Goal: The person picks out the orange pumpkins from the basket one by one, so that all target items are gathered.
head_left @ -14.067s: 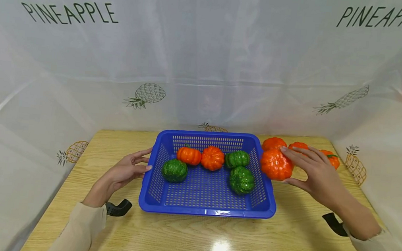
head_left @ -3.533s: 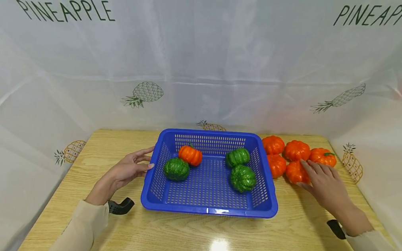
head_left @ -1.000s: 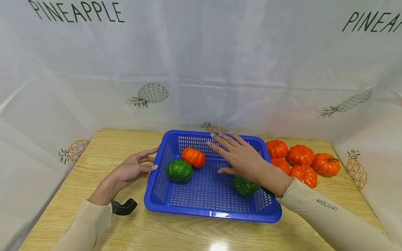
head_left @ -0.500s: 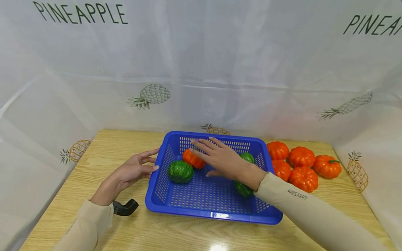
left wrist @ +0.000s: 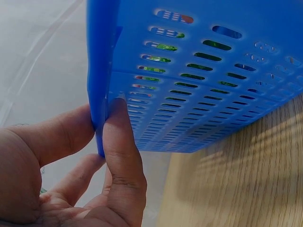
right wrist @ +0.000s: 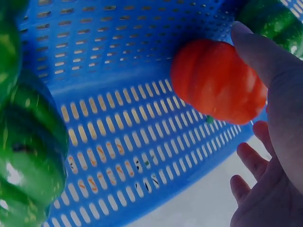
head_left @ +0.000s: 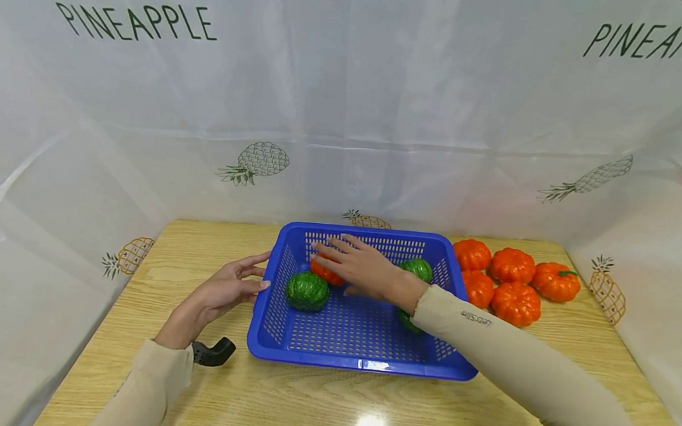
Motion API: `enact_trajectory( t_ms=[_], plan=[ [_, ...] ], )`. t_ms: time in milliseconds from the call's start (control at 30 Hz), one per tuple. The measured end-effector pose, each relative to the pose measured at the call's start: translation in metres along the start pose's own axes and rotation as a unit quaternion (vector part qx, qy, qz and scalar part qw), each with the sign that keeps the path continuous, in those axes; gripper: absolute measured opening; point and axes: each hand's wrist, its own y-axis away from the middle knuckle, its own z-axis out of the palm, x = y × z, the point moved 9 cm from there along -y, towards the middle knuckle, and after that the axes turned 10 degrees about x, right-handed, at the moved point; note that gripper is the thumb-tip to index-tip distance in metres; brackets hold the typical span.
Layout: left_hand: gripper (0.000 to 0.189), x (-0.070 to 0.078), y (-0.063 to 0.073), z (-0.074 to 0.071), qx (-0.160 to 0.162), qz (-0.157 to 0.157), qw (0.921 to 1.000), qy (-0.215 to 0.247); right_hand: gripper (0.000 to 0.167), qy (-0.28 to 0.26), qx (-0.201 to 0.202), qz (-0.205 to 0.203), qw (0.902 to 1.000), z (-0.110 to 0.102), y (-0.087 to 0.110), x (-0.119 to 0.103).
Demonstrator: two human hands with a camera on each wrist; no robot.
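My left hand (head_left: 219, 294) pinches the left rim of the blue plastic basket (head_left: 358, 363); the left wrist view shows the rim between thumb (left wrist: 61, 137) and fingers. Inside the basket, my right hand (head_left: 366, 269) hovers over an orange pumpkin (head_left: 325, 272), partly covering it. In the right wrist view, its fingers are spread beside that pumpkin (right wrist: 213, 80) without a visible grip. One green pumpkin (head_left: 307, 292) lies just in front of the orange one. Two more, a rear green pumpkin (head_left: 417, 269) and a front green pumpkin (head_left: 408, 323), lie at the basket's right, the front one mostly behind my forearm.
Several orange pumpkins (head_left: 512, 265) stand grouped on the wooden table (head_left: 275, 403) to the right of the basket. A pineapple-print sheet (head_left: 386, 109) surrounds the table at the back and sides. My right sleeve (head_left: 489, 334) crosses the basket's right rim.
The second orange pumpkin in the basket moved to the right-hand group earlier. My right hand has since swung left from that group to the remaining orange pumpkin. The left hand keeps its place.
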Motion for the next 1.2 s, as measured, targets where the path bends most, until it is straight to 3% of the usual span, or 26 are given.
enact_trajectory(
  t_ms=[367, 800, 1000, 1200],
  plan=[
    [0.073, 0.0, 0.0, 0.001, -0.004, 0.0, 1.0, 0.0, 0.081, 0.016, 0.025, -0.002, 0.9996, 0.008, -0.006, -0.005],
    [0.072, 0.0, 0.001, 0.002, -0.012, 0.007, 0.9999, 0.006, 0.082, 0.101, 0.047, 0.004, 0.9937, -0.001, 0.0, -0.002],
    [0.072, 0.001, 0.002, 0.002, -0.011, 0.006, 0.9999, 0.007, 0.083, 0.083, 0.032, 0.022, 0.9958, -0.008, 0.011, 0.004],
    [0.072, 0.001, 0.002, 0.002, -0.01, 0.007, 0.9999, 0.006, 0.084, 0.069, 0.043, 0.039, 0.9959, -0.027, 0.026, 0.011]
  ],
)
